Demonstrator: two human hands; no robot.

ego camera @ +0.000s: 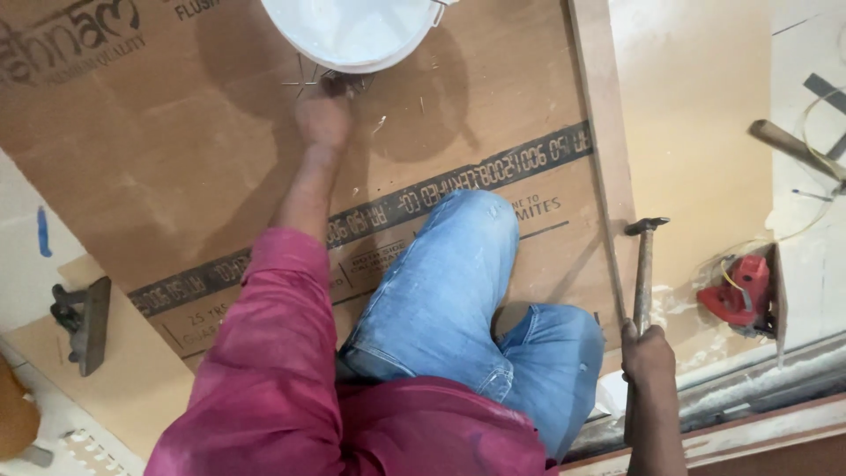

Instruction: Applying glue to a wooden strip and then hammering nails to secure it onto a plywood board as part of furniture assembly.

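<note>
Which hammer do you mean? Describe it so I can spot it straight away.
Start at the big brown plywood sheet and follow the wooden strip along its right edge. The hammer lies beside that strip, its metal head pointing away, gripped by the right hand; unlike the red power tool nearby, it is slim and wooden-handled.

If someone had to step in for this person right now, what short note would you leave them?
Left hand: stretched forward, fingers at a scatter of small nails on the brown board, just below the white bucket. I cannot tell whether a nail is pinched.
Right hand: gripping the hammer by its handle, head up, beside the wooden strip along the board's edge.
Person kneels on the board.
Done: hammer in hand.
Left: no nail is visibly set in the strip or board.
</note>
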